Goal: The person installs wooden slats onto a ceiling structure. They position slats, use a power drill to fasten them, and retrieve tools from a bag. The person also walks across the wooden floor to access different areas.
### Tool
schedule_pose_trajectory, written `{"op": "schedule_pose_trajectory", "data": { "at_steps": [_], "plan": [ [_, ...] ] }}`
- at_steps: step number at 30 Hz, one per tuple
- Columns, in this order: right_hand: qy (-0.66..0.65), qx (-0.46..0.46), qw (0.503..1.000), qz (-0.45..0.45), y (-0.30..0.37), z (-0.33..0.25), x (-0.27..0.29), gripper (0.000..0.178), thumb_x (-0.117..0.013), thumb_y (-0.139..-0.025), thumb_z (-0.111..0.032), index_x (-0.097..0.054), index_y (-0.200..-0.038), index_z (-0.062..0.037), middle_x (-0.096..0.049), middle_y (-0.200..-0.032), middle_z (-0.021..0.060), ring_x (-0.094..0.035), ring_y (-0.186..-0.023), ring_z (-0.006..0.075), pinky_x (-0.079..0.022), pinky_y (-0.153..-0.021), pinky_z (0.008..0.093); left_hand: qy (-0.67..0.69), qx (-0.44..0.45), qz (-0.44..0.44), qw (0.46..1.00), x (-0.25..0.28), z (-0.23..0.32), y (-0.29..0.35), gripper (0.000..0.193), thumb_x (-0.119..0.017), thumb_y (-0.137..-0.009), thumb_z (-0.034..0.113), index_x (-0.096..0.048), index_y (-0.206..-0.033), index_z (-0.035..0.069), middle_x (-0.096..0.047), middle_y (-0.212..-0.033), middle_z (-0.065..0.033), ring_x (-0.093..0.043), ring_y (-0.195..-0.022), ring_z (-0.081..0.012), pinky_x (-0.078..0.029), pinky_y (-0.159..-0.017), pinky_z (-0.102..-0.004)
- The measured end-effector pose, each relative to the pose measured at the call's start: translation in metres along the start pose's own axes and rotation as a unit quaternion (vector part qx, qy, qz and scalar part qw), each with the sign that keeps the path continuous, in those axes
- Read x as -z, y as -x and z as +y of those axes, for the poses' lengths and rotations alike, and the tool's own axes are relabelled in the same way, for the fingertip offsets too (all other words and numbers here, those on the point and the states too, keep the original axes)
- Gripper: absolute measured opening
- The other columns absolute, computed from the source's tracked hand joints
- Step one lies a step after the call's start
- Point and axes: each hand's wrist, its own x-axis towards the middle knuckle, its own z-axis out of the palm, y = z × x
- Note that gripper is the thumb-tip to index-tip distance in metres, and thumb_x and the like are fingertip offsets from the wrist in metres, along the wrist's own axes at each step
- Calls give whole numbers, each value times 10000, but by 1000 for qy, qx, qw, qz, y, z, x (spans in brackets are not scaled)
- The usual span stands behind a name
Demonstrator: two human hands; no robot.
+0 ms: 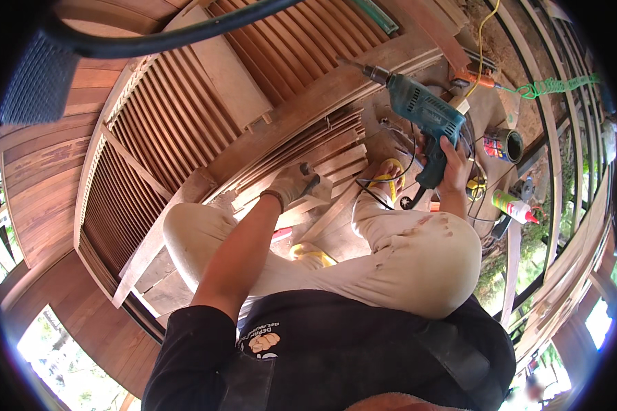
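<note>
A teal power drill [425, 106] is gripped by its handle in my right hand [454, 164], which is bare. Its chuck and long bit point to the upper left, reaching over the rail of a slatted wooden panel [274, 113]. My left hand [286, 183] wears a pale work glove and has its fingers curled. Something dark [311, 185] shows at those fingers, too unclear to name. Right beside it is a pale wooden block [320, 194]; whether the hand grips the block cannot be made out. Thin wooden strips [308, 154] lie stacked just beyond this hand.
An orange-handled tool [476, 79] with a coiled green hose [548, 87] lies at the upper right. Near my right knee are an open can [506, 145] and a glue bottle with a red cap [517, 207]. A black cord [391, 200] loops by my sandalled foot [389, 178].
</note>
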Motion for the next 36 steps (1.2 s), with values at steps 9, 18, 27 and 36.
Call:
{"op": "schedule_pose_trajectory", "data": {
  "at_steps": [9, 18, 27, 36],
  "plan": [
    [-121, -99, 988, 12, -19, 69, 35, 475, -613, -953, -371, -546, -1271, -25, -674, -1065, 140, -680, -869, 252, -546, -654, 313, -236, -85, 189, 949, -5, 39, 9, 336, -629, -825, 251, -684, -1132, 124, -678, -1100, -201, -654, -1025, -370, -520, -906, -447],
    [-124, -72, 989, 32, -26, 75, 33, 423, -621, -946, -261, -505, -1281, -31, -664, -1054, 164, -686, -850, 283, -568, -666, 345, -186, -102, 217, 953, -2, 75, 5, 494, -639, -854, 333, -609, -1301, 125, -632, -1235, -221, -574, -1170, -407, -462, -1003, -481],
    [-146, -88, 985, 19, -31, 86, 33, 399, -641, -929, -206, -507, -1270, -45, -660, -1051, 168, -693, -843, 305, -580, -671, 367, -254, -155, 323, 898, -30, 87, -40, 559, -608, -896, 365, -530, -1408, 156, -521, -1422, -188, -437, -1353, -378, -258, -1175, -519],
    [-168, -86, 982, 12, -31, 101, 49, 424, -656, -927, -290, -559, -1232, -11, -673, -1069, 142, -679, -889, 270, -571, -713, 335, -121, -102, 189, 969, -31, 68, -30, 303, -617, -913, 260, -700, -1161, 107, -703, -1047, -198, -681, -960, -350, -519, -836, -423]
  ]
}}
